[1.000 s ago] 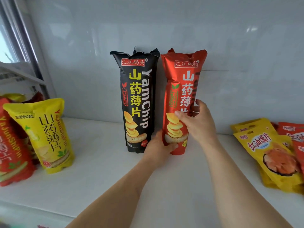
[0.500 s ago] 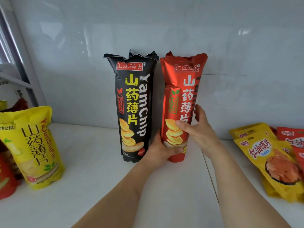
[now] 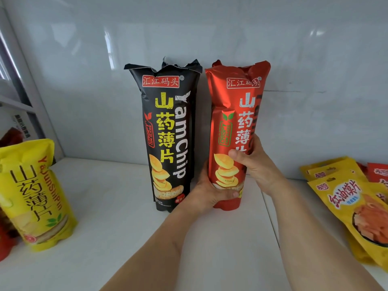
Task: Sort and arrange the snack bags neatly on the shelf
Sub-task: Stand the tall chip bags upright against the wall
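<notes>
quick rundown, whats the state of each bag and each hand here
red yam chip bag: upright on the shelf, gripped by both hands
black yam chip bag: upright, free, left of the red one
yellow yam bag: standing, tilted
yellow snack pouches: lying flat, overlapping
left hand: grips red bag's base
right hand: grips its middle

Glossy foil red bag point(image 3: 231, 114), matt black bag point(image 3: 168, 127), smooth white shelf point(image 3: 109, 206)

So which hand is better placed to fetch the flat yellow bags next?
Probably the right hand: the flat yellow bags lie on its side of the shelf. Both hands now grip the red bag; the left hand can steady it.
</notes>
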Tool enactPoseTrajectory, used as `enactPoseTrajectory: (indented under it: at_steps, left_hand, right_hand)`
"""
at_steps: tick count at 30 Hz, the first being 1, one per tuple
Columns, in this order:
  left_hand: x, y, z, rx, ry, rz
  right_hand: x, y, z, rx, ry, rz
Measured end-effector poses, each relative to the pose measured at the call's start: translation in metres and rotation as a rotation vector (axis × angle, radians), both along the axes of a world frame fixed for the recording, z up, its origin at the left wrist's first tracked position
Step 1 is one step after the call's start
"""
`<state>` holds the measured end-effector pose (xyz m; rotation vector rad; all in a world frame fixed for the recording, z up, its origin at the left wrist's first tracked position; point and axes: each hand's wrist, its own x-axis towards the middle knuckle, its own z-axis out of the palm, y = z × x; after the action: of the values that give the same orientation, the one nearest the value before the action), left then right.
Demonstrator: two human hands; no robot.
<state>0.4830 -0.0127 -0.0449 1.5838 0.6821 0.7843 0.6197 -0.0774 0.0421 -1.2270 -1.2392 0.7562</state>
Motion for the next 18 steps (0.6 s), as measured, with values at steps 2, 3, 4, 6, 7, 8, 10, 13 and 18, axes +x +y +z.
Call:
enactPoseTrajectory:
  at_steps: [2,3,4,6,7,8,10,13,18]
  left_hand:
    - [0.001,0.001,0.001,0.010,0.006,-0.005]
    - [0.003,0.001,0.002,0.015,0.004,-0.018]
    - [0.004,0.001,0.003,0.014,0.001,-0.029]
    - [0.005,0.001,0.001,0.010,0.004,-0.038]
    - [0.005,0.000,0.001,0.010,0.007,-0.050]
    - [0.006,-0.001,0.001,0.007,0.013,-0.066]
    - [0.010,-0.005,0.001,0.008,0.016,-0.089]
    - [0.017,-0.009,-0.001,0.047,0.017,-0.130]
    - [0.022,-0.013,0.008,0.062,0.070,-0.204]
  right_hand:
    - [0.001,0.000,0.000,-0.005,-0.004,0.011]
    - [0.002,0.000,0.000,-0.012,-0.007,0.019]
    - [0.003,0.000,-0.001,-0.019,-0.009,0.028]
    - [0.004,-0.003,-0.001,-0.029,-0.015,0.041]
    - [0.005,-0.004,-0.001,-0.029,-0.017,0.039]
    - [0.007,-0.006,-0.001,-0.027,-0.015,0.033]
    - [0.012,-0.012,-0.003,-0.008,0.007,0.022]
    - [0.020,-0.023,-0.005,0.016,0.031,0.003]
    - [0.033,-0.032,-0.004,0.011,0.037,-0.040]
